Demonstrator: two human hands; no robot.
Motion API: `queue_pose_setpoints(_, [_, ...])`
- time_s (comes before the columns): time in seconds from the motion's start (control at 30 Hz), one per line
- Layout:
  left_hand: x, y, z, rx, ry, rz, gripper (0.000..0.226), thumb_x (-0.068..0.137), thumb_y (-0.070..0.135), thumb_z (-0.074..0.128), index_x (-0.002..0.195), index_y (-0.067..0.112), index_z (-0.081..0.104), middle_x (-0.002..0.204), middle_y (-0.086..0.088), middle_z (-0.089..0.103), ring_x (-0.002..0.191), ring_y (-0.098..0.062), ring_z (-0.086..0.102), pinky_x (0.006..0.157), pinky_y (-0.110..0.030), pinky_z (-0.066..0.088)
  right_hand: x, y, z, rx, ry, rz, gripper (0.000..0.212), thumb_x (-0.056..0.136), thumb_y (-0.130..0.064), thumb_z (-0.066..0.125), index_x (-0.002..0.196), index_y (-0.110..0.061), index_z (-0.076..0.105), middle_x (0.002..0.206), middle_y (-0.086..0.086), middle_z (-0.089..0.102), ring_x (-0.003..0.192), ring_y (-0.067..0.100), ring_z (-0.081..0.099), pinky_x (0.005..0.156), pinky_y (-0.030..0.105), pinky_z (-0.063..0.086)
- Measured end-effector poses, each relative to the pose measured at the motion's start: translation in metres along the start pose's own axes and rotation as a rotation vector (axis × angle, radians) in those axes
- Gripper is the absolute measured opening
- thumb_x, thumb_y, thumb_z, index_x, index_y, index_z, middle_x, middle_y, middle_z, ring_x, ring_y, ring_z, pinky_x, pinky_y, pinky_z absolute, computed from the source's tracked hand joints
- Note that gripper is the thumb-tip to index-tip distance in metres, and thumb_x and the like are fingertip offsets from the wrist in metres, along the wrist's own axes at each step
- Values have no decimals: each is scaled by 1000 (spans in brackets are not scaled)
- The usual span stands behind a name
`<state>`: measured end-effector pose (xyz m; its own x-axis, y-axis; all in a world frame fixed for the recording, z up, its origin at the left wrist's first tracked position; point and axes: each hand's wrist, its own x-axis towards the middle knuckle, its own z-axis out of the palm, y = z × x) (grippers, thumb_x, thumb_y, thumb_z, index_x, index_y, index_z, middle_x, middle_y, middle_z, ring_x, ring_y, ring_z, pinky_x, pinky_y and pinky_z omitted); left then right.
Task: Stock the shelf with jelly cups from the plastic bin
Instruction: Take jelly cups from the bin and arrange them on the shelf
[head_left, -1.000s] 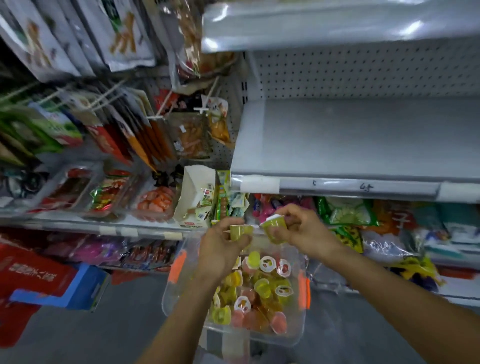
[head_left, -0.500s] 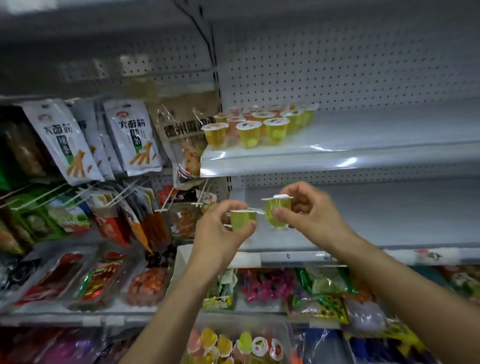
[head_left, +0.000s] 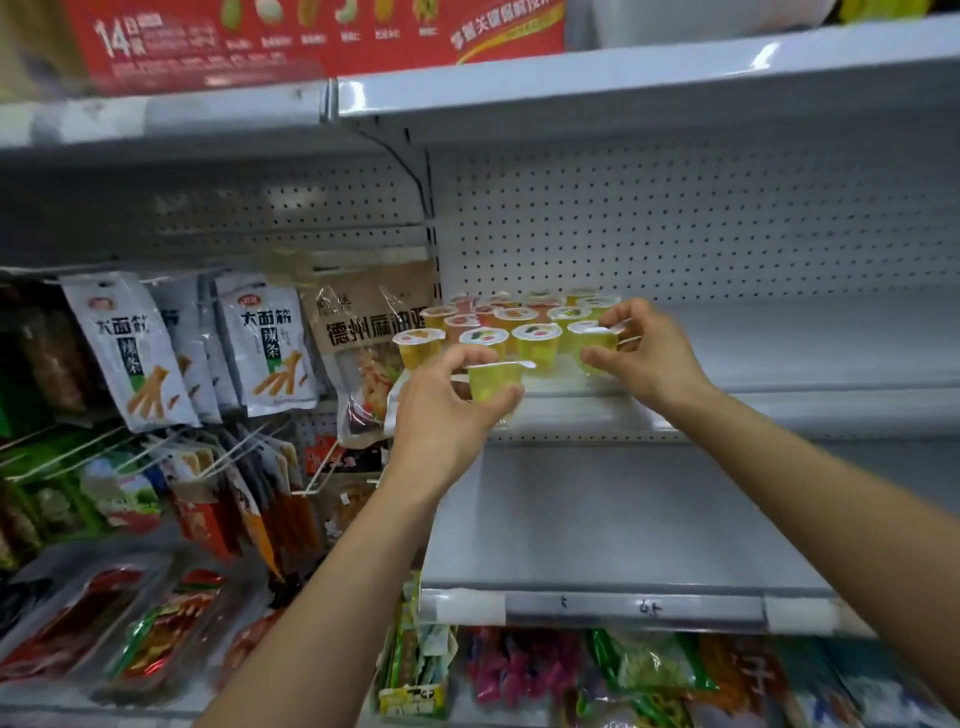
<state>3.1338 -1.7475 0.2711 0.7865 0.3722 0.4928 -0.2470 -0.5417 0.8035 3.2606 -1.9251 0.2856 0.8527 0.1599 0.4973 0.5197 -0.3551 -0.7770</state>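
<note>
My left hand (head_left: 447, 410) pinches a green jelly cup (head_left: 494, 380) just in front of the upper grey shelf (head_left: 779, 405). My right hand (head_left: 647, 358) grips a second green jelly cup (head_left: 595, 340) at the right end of the front row. Several jelly cups (head_left: 511, 325), yellow, green and orange with white lids, stand in rows on the shelf's left end. The plastic bin is out of view.
A bare grey shelf (head_left: 623, 519) sits below the stocked one. Hanging snack bags (head_left: 270, 348) fill the pegboard on the left. Packaged snacks (head_left: 571, 670) crowd the lowest shelf. A red box (head_left: 311, 36) rests on the top shelf.
My view tilted up from the bin to the shelves. Both hands rose with a cup each and now reach the rows of cups on the upper shelf.
</note>
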Motion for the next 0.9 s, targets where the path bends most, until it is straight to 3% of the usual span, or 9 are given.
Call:
queue_pose_setpoints(0.13, [12, 8, 7, 16, 9, -4, 33, 78, 35, 79, 108, 31, 66, 102, 16, 66, 92, -12, 63, 81, -30, 56, 22, 14, 6, -54, -40, 20, 32, 76, -16, 79, 99, -18, 56, 101, 5, 63, 87, 26, 61, 76, 36, 51])
queue_pose_setpoints(0.37, [27, 17, 21, 63, 31, 9, 34, 78, 34, 79, 110, 30, 66, 101, 22, 61, 94, -7, 60, 83, -25, 51, 35, 29, 11, -73, -97, -17, 31, 77, -20, 78, 94, -23, 52, 107, 6, 60, 85, 24, 60, 67, 31, 51])
queue_pose_setpoints(0.47, [31, 17, 28, 73, 48, 16, 38, 76, 33, 81, 109, 28, 64, 104, 16, 64, 95, -9, 62, 88, -33, 53, 34, 28, 6, -121, -136, -29, 27, 79, -28, 76, 96, -23, 55, 111, 7, 60, 88, 23, 57, 73, 34, 50])
queue_pose_setpoints(0.53, [34, 17, 34, 79, 57, 27, 41, 74, 35, 83, 109, 28, 62, 107, 15, 64, 98, -9, 62, 90, -36, 53, 28, 24, 0, -211, -64, -104, 25, 83, -40, 69, 101, -25, 60, 113, 3, 57, 101, 20, 53, 84, 34, 46])
queue_pose_setpoints(0.63, [40, 19, 43, 61, 84, 56, 48, 69, 38, 86, 108, 27, 59, 108, 15, 63, 97, -12, 62, 89, -37, 53, 14, 3, -14, -28, 8, -259, 20, 91, -42, 60, 102, -25, 65, 101, -5, 61, 97, 12, 54, 82, 24, 43])
queue_pose_setpoints(0.7, [43, 24, 50, 59, 104, 84, 53, 65, 40, 87, 107, 26, 57, 106, 13, 61, 95, -11, 59, 84, -33, 52, 9, -12, -21, 146, -167, -263, 20, 91, -39, 61, 104, -24, 67, 89, -5, 66, 83, 6, 59, 71, 15, 43])
queue_pose_setpoints(0.8, [49, 34, 64, 53, 116, 136, 58, 61, 41, 89, 105, 25, 54, 105, 10, 60, 92, -11, 59, 79, -29, 52, 10, -18, -24, 199, -334, -209, 25, 86, -28, 71, 110, -21, 68, 94, 6, 71, 81, 12, 64, 72, 21, 50])
queue_pose_setpoints(0.9, [57, 41, 75, 35, 50, 174, 68, 59, 37, 91, 115, 26, 53, 112, 9, 60, 95, -12, 62, 83, -31, 54, 17, -16, -31, 284, -246, -142, 21, 83, -16, 74, 103, -17, 70, 97, 10, 71, 77, 12, 65, 70, 24, 52])
